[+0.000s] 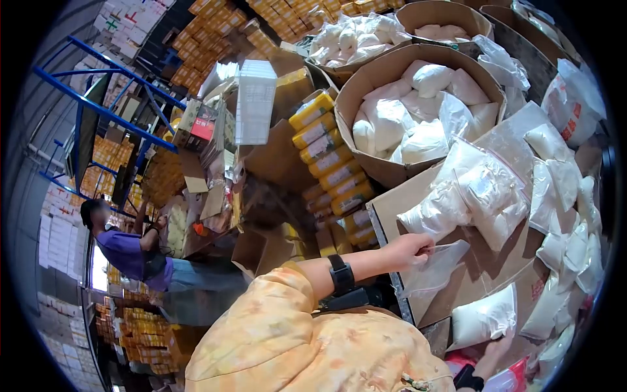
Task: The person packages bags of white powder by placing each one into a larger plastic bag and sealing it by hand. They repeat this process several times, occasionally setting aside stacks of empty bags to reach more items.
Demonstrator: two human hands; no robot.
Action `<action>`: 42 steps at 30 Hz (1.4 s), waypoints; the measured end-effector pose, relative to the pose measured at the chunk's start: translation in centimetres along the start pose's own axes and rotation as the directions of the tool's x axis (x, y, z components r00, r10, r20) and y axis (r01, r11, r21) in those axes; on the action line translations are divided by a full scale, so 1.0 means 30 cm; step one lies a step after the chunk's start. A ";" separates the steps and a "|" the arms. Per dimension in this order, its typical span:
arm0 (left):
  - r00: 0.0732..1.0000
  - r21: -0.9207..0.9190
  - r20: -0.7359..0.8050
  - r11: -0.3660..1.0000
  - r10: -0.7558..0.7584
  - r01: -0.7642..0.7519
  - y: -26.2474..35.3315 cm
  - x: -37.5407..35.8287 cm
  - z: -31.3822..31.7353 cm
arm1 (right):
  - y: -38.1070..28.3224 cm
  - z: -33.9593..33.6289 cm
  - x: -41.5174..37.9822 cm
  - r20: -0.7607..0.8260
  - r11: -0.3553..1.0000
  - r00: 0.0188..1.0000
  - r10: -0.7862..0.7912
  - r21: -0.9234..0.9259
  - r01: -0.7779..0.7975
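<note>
My left hand (415, 251) reaches over the edge of a cardboard-covered table (436, 308), its fingers closed on an empty clear plastic bag (439, 269). At the lower right my right hand (495, 351) is against the lower edge of a bag of white powder (483, 318); its fingers are partly hidden by the bag. Beyond my left hand lie two more filled bags, a creased one (436, 212) and a zip-top one (494, 196), side by side on the cardboard.
Many filled bags (567, 251) line the table's right side. Behind stands a round cardboard drum (418, 171) of powder bags. Yellow-taped packages (330, 151) are stacked left of it. At far left a co-worker in a purple shirt (123, 253) stands near a blue metal frame (98, 98).
</note>
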State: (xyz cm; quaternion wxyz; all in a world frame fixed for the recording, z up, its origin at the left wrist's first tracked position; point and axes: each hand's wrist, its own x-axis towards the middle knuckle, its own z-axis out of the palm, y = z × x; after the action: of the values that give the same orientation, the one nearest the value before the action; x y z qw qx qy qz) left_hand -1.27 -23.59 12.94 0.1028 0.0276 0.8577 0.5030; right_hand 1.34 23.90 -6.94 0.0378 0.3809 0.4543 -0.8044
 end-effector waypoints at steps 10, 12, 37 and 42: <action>0.989 -0.196 -0.109 0.977 -0.103 0.080 -0.012 0.049 0.086 | 0.082 0.218 -0.258 -0.072 0.914 0.983 -0.171 -0.385 0.131; 0.994 -0.137 -0.047 0.986 -0.104 0.096 0.008 0.077 0.099 | 0.151 0.205 -0.199 -0.141 0.924 0.970 -0.196 -0.358 0.134; 0.972 0.182 0.034 0.955 0.231 -0.233 0.295 0.205 0.574 | -0.178 0.135 -0.799 0.448 0.928 0.820 -0.356 0.066 0.367; 0.962 0.181 0.080 0.945 0.260 -0.271 0.314 0.154 0.608 | -0.099 0.132 -0.750 0.269 0.920 0.946 -0.183 -0.293 0.261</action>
State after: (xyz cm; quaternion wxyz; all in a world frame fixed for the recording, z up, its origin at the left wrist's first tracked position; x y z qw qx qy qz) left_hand -2.58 -2.62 11.80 0.0548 0.1664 0.8871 0.4271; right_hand 13.75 16.21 10.87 0.0616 0.2169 0.6131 -0.7571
